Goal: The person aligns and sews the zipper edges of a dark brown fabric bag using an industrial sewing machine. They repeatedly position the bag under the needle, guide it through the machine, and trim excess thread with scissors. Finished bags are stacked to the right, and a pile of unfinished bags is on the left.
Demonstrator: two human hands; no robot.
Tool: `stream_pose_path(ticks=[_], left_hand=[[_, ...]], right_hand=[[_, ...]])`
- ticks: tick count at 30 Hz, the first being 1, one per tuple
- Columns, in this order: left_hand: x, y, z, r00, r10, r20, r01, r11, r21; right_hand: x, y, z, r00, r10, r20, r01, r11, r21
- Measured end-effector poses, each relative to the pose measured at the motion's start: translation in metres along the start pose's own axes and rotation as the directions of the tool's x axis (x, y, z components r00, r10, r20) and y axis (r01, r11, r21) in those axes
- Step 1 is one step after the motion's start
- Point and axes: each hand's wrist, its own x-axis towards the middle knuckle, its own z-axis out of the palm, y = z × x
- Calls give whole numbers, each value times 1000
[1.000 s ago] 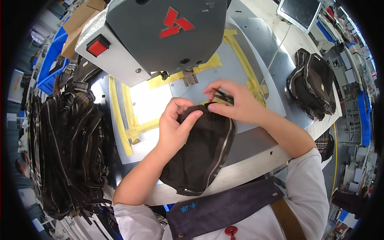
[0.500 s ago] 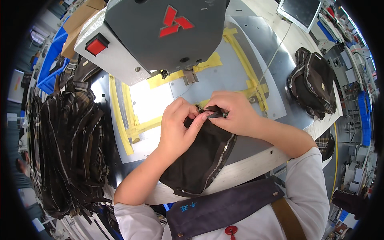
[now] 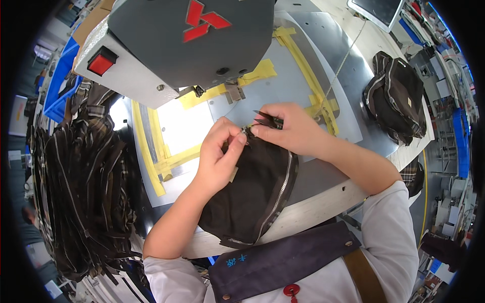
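Note:
A dark brown fabric piece (image 3: 242,197) with a metal zipper along its right side hangs between my hands, over the table's front edge. My left hand (image 3: 222,151) is closed in a pinch on its top edge. Close beside it, my right hand (image 3: 290,129) grips black thread snips (image 3: 268,119), blades pointing left above the cloth. The thumb of that hand lies at the fabric's edge; whether it also pinches the cloth I cannot tell.
A grey sewing machine head (image 3: 192,45) with a red button stands ahead, over a plate (image 3: 290,65) edged with yellow tape. Similar zippered pieces are piled at left (image 3: 86,192). A folded dark bag (image 3: 396,101) lies at right, below a tablet screen (image 3: 379,10).
My right hand has moved slightly up, and the snips' blades now show apart from the left fingers. A small light tag has come into sight beside my left hand.

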Motion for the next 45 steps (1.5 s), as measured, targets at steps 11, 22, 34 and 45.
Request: stream_pose_path(ticks=[11, 22, 34, 45], left_hand=[[0, 2, 2, 999, 35, 13, -36, 997, 67], [-1, 4, 4, 998, 53, -16, -50, 989, 142], [-3, 8, 9, 964, 266, -7, -234, 860, 454], [-8, 10, 11, 985, 141, -104, -107, 953, 282]], right_hand=[[-22, -15, 2, 822, -562, 91, 388, 436, -812], [-20, -1, 8, 780, -609, 140, 371, 271, -888], [-22, 5, 15, 787, -603, 128, 389, 324, -863], [-15, 15, 12, 731, -672, 122, 461, 353, -814]])
